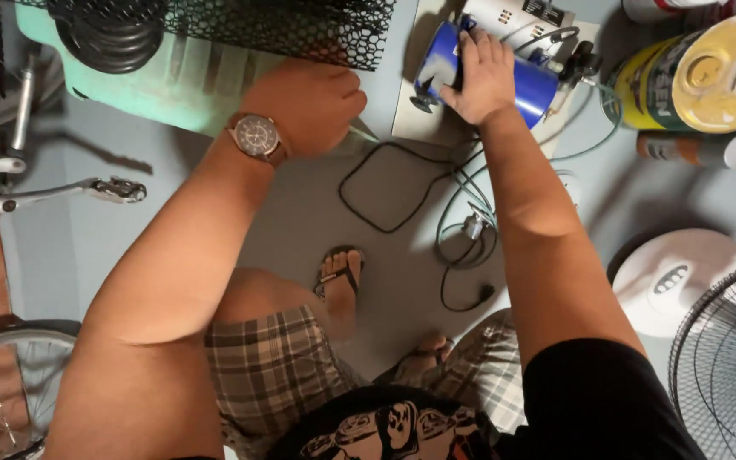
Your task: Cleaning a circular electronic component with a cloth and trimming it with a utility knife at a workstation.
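Head view: the right hand (480,75) lies on the blue canister (528,83), fingers wrapped over its top (its long axis runs left-right), near the floor's far edge. The left hand (313,106) is closed in a fist against the mesh (300,30).

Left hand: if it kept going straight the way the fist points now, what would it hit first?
The left hand points up-frame and slightly right, so it would probably meet the black mesh panel just above its knuckles first. They look nearly touching, though depth is unclear from this head view.
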